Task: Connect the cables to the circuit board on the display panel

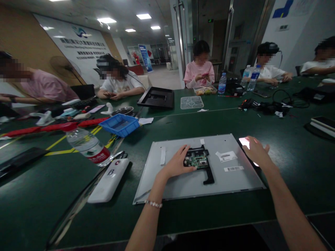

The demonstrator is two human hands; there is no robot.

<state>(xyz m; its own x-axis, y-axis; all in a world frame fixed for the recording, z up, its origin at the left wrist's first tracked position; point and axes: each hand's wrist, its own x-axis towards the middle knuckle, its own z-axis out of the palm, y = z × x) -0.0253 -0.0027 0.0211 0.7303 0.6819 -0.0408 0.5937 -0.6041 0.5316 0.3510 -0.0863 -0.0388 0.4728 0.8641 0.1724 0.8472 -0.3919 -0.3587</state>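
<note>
A grey metal panel (183, 181), the back of a screen, lies flat on the green table before me. A green circuit board (198, 161) in a black bracket sits on its middle. My left hand (178, 162) rests on the panel with fingers spread, the fingertips touching the board's left edge. My right hand (258, 151) lies over a lit phone (245, 142) at the panel's right edge, fingers stretched out. White labels (226, 156) are stuck to the panel between my hands.
A water bottle (89, 144) lies on its side at left, beside a white power bank (110, 179). Behind them is a blue tray (120, 124). A black frame (157, 97) and clear lid (192, 102) sit farther back. Several people sit around the table.
</note>
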